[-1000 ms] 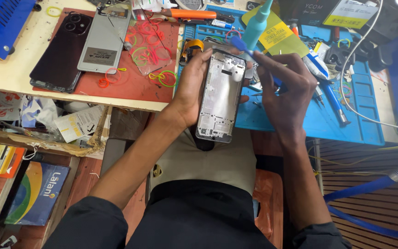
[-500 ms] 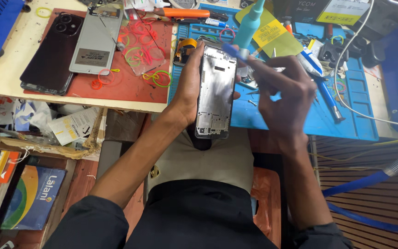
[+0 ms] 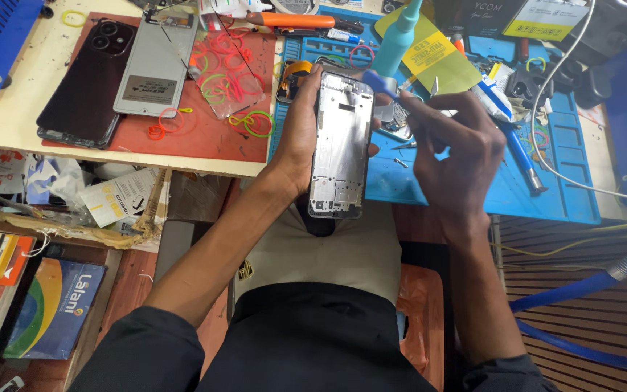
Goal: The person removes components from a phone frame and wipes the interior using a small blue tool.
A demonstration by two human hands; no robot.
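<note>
My left hand (image 3: 300, 134) grips a silver phone frame (image 3: 341, 145) by its long edge and holds it upright over the front of the blue work mat (image 3: 473, 185). The frame's inner metal side faces me. My right hand (image 3: 453, 149) is closed around a blue-handled tool (image 3: 380, 83), whose tip touches the frame's upper right corner. A small shiny metal part (image 3: 400, 120) lies on the mat just behind that corner.
A black phone back (image 3: 85, 83) and a grey panel (image 3: 155, 65) lie on the red mat (image 3: 205, 138) among coloured rubber bands. A teal bottle (image 3: 400, 36), yellow film (image 3: 429, 58), blue screwdriver (image 3: 517, 149), orange-handled tool (image 3: 284, 20) and white cable (image 3: 567, 178) surround the blue mat.
The view has shifted slightly. The frame stays in my left hand while my right hand has moved the blue tool up along the frame's right edge to its top corner.
</note>
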